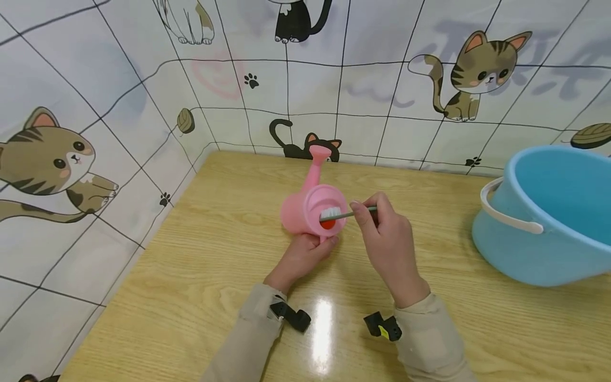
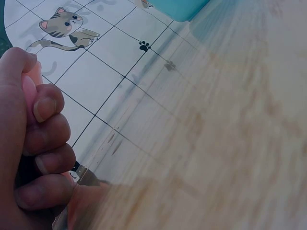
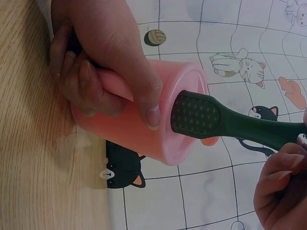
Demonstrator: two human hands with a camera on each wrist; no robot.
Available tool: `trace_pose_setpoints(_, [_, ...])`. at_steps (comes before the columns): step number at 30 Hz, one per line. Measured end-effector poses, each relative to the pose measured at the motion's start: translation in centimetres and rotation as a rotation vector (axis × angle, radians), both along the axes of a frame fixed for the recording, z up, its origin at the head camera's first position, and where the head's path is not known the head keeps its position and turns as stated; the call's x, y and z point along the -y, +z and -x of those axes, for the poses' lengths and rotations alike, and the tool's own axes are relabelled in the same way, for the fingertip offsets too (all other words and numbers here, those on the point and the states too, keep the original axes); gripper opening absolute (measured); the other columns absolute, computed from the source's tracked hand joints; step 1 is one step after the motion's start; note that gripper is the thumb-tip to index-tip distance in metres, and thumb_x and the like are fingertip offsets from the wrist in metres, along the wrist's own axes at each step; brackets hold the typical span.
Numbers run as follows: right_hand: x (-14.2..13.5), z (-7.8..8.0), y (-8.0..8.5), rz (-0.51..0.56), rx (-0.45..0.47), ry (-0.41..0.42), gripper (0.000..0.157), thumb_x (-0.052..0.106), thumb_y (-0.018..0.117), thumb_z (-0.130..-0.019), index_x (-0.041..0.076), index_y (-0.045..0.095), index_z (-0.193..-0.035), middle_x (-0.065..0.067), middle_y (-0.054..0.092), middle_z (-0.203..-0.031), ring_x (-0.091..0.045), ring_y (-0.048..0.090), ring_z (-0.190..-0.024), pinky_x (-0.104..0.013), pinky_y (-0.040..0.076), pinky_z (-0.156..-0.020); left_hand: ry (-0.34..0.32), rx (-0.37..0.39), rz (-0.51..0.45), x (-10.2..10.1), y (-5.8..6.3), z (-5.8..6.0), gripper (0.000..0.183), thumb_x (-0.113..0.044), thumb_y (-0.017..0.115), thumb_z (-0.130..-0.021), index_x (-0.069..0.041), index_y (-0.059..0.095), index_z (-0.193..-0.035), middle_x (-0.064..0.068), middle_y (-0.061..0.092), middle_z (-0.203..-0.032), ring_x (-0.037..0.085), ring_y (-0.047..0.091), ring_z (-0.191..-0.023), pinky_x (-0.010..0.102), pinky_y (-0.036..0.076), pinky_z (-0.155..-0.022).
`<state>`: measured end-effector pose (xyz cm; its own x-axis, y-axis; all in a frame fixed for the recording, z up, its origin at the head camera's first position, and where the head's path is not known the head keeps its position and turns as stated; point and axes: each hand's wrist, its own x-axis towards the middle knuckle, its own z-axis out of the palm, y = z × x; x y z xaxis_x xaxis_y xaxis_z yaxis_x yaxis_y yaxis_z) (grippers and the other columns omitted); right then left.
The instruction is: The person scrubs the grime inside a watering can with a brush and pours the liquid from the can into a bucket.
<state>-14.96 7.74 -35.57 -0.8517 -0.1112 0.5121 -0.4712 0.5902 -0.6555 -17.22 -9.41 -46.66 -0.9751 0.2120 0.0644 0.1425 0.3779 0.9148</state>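
Note:
A pink watering can (image 1: 293, 215) stands on the wooden table, its spout pointing to the back wall and its round opening toward me. My left hand (image 1: 303, 257) grips the can's handle, fingers curled round it in the left wrist view, thumb along the can in the right wrist view. Between thumb and fingers my right hand (image 1: 391, 244) holds a green brush (image 3: 196, 115) with white bristles. The brush head lies across the can's opening in the head view. Behind the bristles an orange-red patch (image 1: 327, 225) shows in the opening.
To the right stands a large light-blue bucket (image 1: 539, 249) with a white handle (image 1: 511, 220). A wall covering (image 1: 372, 90) with cat drawings and a grid rises behind the table (image 1: 215, 254) and along its left side. Dark camera mounts sit on both sleeved wrists.

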Motion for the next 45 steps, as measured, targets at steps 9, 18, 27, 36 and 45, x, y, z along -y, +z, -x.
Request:
trace_pose_setpoints(9, [0.08, 0.03, -0.26, -0.012, -0.015, 0.0, 0.025, 0.035, 0.047, -0.091, 0.011, 0.048, -0.086, 0.003, 0.037, -0.052, -0.012, 0.032, -0.041, -0.027, 0.026, -0.039, -0.008, -0.009, -0.011, 0.01, -0.1, -0.09, 0.048, -0.052, 0.053, -0.082, -0.013, 0.042, -0.056, -0.003, 0.035, -0.051, 0.01, 0.034, -0.048, 0.025, 0.029, -0.045])
trace_pose_setpoints(18, [0.19, 0.14, -0.25, -0.031, -0.063, -0.005, 0.025, 0.034, 0.048, -0.091, 0.01, 0.049, -0.085, 0.004, 0.038, -0.052, -0.011, 0.032, -0.041, -0.027, 0.026, -0.039, -0.014, -0.031, -0.003, 0.08, -0.43, 0.14, 0.049, -0.052, 0.052, -0.082, -0.013, 0.04, -0.055, -0.003, 0.034, -0.05, 0.01, 0.032, -0.047, 0.024, 0.028, -0.043])
trace_pose_setpoints(27, [0.32, 0.04, -0.12, -0.048, -0.072, -0.017, 0.024, 0.032, 0.049, -0.091, 0.009, 0.05, -0.083, 0.004, 0.038, -0.051, -0.01, 0.033, -0.042, -0.027, 0.027, -0.041, -0.017, -0.038, -0.018, 0.08, -0.49, 0.18, 0.049, -0.053, 0.052, -0.082, -0.013, 0.042, -0.056, -0.003, 0.036, -0.05, 0.01, 0.033, -0.046, 0.024, 0.028, -0.044])
trace_pose_setpoints(36, [0.27, 0.03, 0.01, -0.044, -0.07, -0.009, 0.025, 0.033, 0.049, -0.091, 0.009, 0.049, -0.084, 0.004, 0.038, -0.051, -0.011, 0.032, -0.04, -0.027, 0.026, -0.039, -0.026, -0.039, -0.004, 0.08, -0.48, 0.27, 0.05, -0.056, 0.05, -0.081, -0.014, 0.042, -0.056, -0.002, 0.037, -0.049, 0.01, 0.033, -0.045, 0.024, 0.028, -0.043])
trace_pose_setpoints(45, [0.06, 0.25, -0.11, -0.011, -0.015, 0.001, 0.027, 0.035, 0.047, -0.091, 0.009, 0.049, -0.085, 0.003, 0.038, -0.052, -0.013, 0.033, -0.041, -0.028, 0.027, -0.04, -0.018, -0.034, -0.01, 0.05, -0.08, 0.23, 0.048, -0.052, 0.052, -0.082, -0.013, 0.042, -0.057, -0.002, 0.035, -0.05, 0.011, 0.033, -0.046, 0.024, 0.028, -0.043])
